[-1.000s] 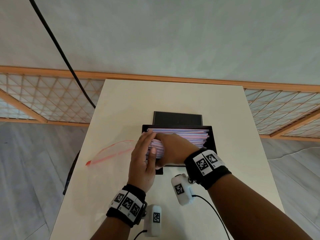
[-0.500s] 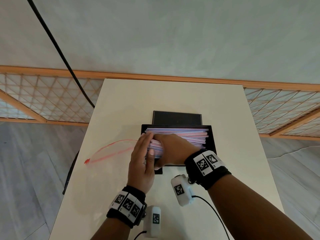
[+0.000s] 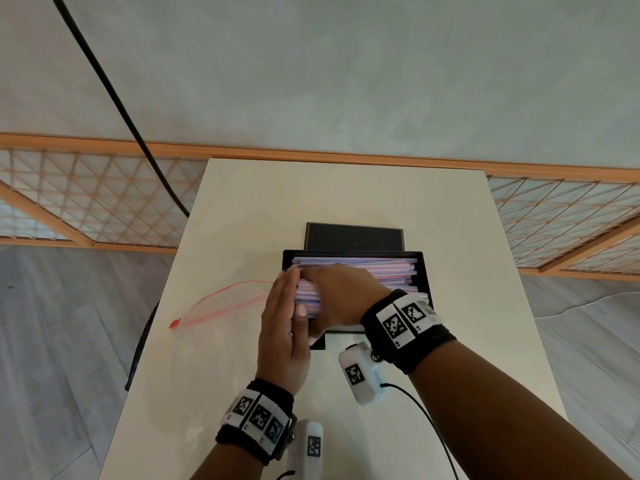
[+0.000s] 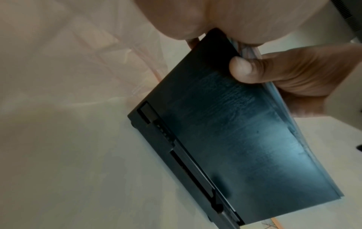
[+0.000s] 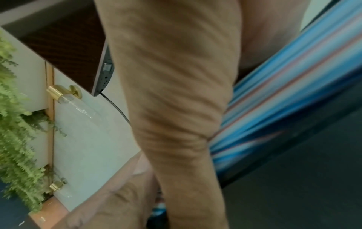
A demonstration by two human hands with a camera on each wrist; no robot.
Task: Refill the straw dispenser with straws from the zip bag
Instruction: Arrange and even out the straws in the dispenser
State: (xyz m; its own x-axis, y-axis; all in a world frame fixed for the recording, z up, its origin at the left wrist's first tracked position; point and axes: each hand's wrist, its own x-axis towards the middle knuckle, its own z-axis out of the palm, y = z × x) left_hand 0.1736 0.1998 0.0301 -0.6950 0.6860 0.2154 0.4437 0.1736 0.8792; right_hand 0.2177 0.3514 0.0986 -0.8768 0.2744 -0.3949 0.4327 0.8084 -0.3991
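The straw dispenser (image 3: pixel 424 271) is set near the middle of the worktop (image 3: pixel 242 209), with its lid (image 3: pixel 353 236) just behind it. The straws (image 3: pixel 381 268) are laid lengthwise inside it. The zip bag (image 3: pixel 221 303) is spread flat on the worktop to the left, just beside the dispenser. The left hand (image 3: pixel 282 327) is placed against the straws' left ends, and the right hand (image 3: pixel 343 292) is laid on top of them.
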